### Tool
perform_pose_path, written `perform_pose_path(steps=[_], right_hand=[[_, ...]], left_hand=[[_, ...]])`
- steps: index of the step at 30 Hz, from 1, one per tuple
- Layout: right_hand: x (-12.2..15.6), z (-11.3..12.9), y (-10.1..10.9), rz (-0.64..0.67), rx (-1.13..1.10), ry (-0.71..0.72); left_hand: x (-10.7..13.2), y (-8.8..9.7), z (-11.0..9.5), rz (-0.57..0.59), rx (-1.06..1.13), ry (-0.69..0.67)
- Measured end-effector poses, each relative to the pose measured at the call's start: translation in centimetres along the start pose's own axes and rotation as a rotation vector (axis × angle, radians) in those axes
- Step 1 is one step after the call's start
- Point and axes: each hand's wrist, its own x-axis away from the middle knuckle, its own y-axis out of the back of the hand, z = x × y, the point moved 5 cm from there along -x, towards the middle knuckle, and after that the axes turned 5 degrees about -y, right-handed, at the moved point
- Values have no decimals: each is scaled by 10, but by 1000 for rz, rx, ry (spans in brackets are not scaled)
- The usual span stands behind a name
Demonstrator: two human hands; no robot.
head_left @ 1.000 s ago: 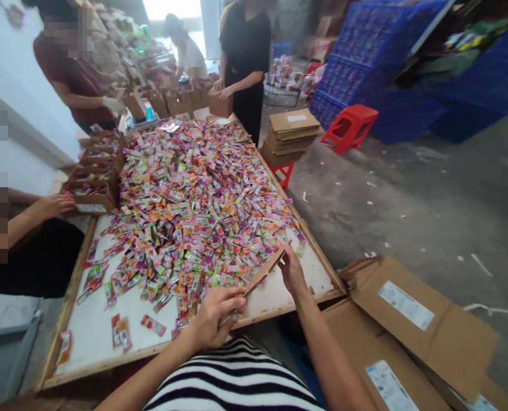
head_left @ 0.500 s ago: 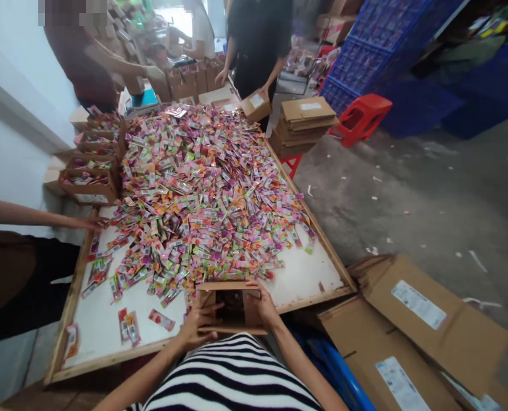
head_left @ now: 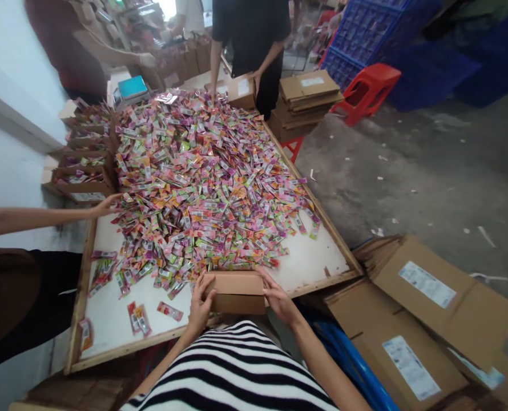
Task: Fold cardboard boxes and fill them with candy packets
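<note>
Fingers [head_left: 204, 284] grip both ends of the box [head_left: 237, 292]

My left hand [head_left: 200, 309] and right hand [head_left: 280, 301] curl tight round it, one on each end. It rests on the near edge of the table [head_left: 314, 268] — right beside the big heap of packets [head_left: 202, 171]. I think the box is folded up but not filled; lots of packets wait.

Carton [head_left: 237, 292] conceals its contents; top edge crops standing co-worker [head_left: 249, 34]; my forearms exit bottom edge.

Black-and-white striped top [head_left: 237, 371], perhaps short-sleeved, bare hands [head_left: 200, 308]
</note>
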Motion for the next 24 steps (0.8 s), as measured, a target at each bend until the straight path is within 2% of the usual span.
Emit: perform_pose_path(steps=[4,6,9,11,12,13,15,17,19,20,22,24], right_hand=[[0,-19,-7,-211,194,2],[-4,-20,-12,-364,316,25],[-8,-15,-20,-578,489,47],[-9,-15,-23,-642,546,45],[-10,-17,-25,-653,551,48],[-11,-19,-24,-655,543,57],[-15,-25,-19,-613,485,93],[-23,-28,-1,-545,364,117],[-38,-26,35,-558,245,68],[-48,-20,58,-597,216,19],[-78,1,100,-686,230,-67],[-127,35,121,-690,283,-76]], left_hand=[[-20,-7,3,158,17,77],[-30,-11,3,143,-92,104],[-40,-12,-5,47,-321,75],[-40,-14,-16,52,-477,-31],[-38,-16,-24,107,-544,-118],[-36,-19,-32,190,-596,-220],[-30,-29,-46,427,-640,-413],[-27,-34,-57,616,-656,-502],[-32,-31,-63,677,-688,-497],[-36,-26,-65,662,-701,-481],[-41,-8,-68,543,-710,-431],[-38,21,-68,293,-709,-334]])
